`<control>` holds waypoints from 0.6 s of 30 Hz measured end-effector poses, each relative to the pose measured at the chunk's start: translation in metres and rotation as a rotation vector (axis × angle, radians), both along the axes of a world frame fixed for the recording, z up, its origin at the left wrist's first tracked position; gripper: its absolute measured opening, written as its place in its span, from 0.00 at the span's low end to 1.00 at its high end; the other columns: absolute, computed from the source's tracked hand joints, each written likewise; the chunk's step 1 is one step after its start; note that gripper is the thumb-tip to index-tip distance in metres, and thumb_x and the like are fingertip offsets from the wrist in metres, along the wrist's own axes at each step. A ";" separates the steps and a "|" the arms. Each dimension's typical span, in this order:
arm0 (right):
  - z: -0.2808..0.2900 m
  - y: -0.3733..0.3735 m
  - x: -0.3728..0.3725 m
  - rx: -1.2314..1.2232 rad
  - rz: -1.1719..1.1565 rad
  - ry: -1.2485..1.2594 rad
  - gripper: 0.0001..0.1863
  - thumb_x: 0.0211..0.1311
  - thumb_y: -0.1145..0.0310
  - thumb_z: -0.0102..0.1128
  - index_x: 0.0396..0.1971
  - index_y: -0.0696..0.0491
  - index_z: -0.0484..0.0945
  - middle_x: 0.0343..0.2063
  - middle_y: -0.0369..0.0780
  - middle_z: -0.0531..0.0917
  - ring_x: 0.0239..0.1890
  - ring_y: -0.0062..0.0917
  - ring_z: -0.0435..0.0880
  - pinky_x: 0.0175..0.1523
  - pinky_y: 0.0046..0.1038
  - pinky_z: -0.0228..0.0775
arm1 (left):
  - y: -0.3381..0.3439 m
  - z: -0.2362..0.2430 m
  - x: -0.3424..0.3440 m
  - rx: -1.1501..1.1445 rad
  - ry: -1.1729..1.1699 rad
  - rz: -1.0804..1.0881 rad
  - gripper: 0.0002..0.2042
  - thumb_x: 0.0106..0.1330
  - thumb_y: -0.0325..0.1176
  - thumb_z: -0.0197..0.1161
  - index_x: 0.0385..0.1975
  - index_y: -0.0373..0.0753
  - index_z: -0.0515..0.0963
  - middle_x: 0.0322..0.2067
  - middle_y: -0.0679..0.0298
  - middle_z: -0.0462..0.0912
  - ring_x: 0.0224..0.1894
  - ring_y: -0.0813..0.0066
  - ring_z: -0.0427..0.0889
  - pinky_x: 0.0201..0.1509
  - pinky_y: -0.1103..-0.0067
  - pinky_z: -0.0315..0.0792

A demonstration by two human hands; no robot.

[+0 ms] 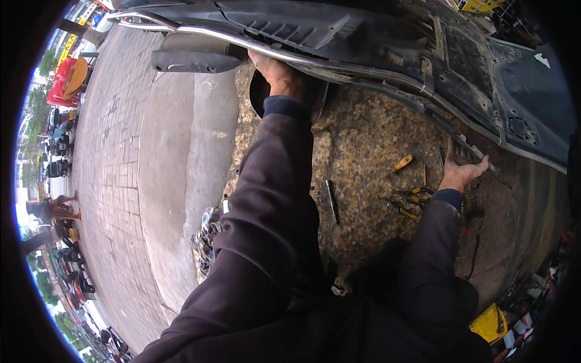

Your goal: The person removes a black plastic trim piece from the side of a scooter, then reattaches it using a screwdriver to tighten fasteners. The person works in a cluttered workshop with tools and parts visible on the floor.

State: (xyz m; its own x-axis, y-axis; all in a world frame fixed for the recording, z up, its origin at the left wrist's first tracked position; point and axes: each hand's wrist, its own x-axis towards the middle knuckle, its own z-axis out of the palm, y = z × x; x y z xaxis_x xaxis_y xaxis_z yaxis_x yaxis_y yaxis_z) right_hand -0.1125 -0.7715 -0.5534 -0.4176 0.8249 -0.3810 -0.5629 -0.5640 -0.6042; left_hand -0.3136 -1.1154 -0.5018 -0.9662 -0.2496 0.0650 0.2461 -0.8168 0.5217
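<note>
Head view shows the left hand (277, 75) under a dark panel (378, 39), hidden fingers' grip impossible to tell, the right hand (460, 173) holding a dark strip (423, 109)

The person's left arm (272, 160) reached far forward, slightly bent, its wrist bare just past the cuff (286, 107). The left hand (277, 71) showed its back, with the fingertips hidden from view. The right arm (434, 242) extended less far, out to the right. The right hand (461, 172) had its fingers partly curled and 1 digit, apparently the thumb, pointing rightward. The 2 hands were well apart.
</note>
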 end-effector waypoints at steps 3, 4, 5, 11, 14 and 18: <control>-0.002 -0.004 0.006 0.003 -0.029 -0.014 0.39 0.61 0.40 0.50 0.63 0.55 0.60 0.59 0.49 0.67 0.63 0.46 0.65 0.67 0.61 0.58 | 0.000 0.001 0.002 0.059 -0.004 -0.048 0.26 0.69 0.59 0.45 0.51 0.43 0.73 0.47 0.64 0.78 0.48 0.65 0.77 0.57 0.71 0.72; -0.002 -0.005 0.007 0.007 -0.060 -0.034 0.39 0.61 0.39 0.50 0.62 0.55 0.61 0.58 0.49 0.67 0.63 0.46 0.66 0.67 0.61 0.58 | 0.001 0.002 0.003 0.048 -0.018 -0.034 0.27 0.69 0.60 0.45 0.51 0.43 0.73 0.47 0.64 0.78 0.48 0.65 0.77 0.57 0.71 0.72; -0.002 -0.004 0.007 0.007 -0.043 -0.045 0.39 0.61 0.39 0.50 0.61 0.55 0.61 0.57 0.49 0.67 0.62 0.45 0.66 0.67 0.60 0.59 | 0.001 0.003 0.004 0.046 -0.015 -0.030 0.27 0.69 0.60 0.45 0.51 0.43 0.73 0.47 0.64 0.78 0.48 0.64 0.77 0.57 0.71 0.72; 0.000 0.003 0.002 0.008 -0.013 -0.085 0.38 0.60 0.36 0.50 0.57 0.54 0.64 0.52 0.49 0.70 0.56 0.45 0.72 0.63 0.60 0.60 | 0.015 0.017 0.022 0.074 -0.064 -0.097 0.30 0.67 0.63 0.45 0.53 0.42 0.73 0.51 0.60 0.77 0.50 0.60 0.76 0.59 0.67 0.71; 0.000 0.006 0.000 -0.021 -0.035 -0.106 0.34 0.61 0.39 0.50 0.53 0.53 0.66 0.51 0.50 0.71 0.54 0.46 0.74 0.62 0.60 0.63 | 0.022 0.021 0.034 0.095 -0.096 -0.198 0.33 0.66 0.64 0.44 0.56 0.41 0.72 0.56 0.57 0.74 0.55 0.56 0.73 0.63 0.63 0.68; 0.000 0.009 0.002 0.076 0.006 -0.084 0.33 0.61 0.37 0.49 0.53 0.51 0.65 0.50 0.48 0.70 0.54 0.45 0.74 0.60 0.61 0.61 | 0.022 0.018 0.033 -0.049 -0.182 -0.072 0.33 0.68 0.64 0.40 0.57 0.41 0.70 0.56 0.58 0.74 0.55 0.56 0.74 0.63 0.64 0.68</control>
State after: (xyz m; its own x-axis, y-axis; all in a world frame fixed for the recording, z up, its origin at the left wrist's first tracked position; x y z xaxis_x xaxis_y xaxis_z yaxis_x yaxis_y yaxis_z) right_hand -0.1107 -0.7627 -0.5536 -0.3916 0.8503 -0.3516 -0.5051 -0.5181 -0.6903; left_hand -0.2803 -1.0936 -0.4835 -0.9784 -0.1800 -0.1018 0.0859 -0.8016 0.5916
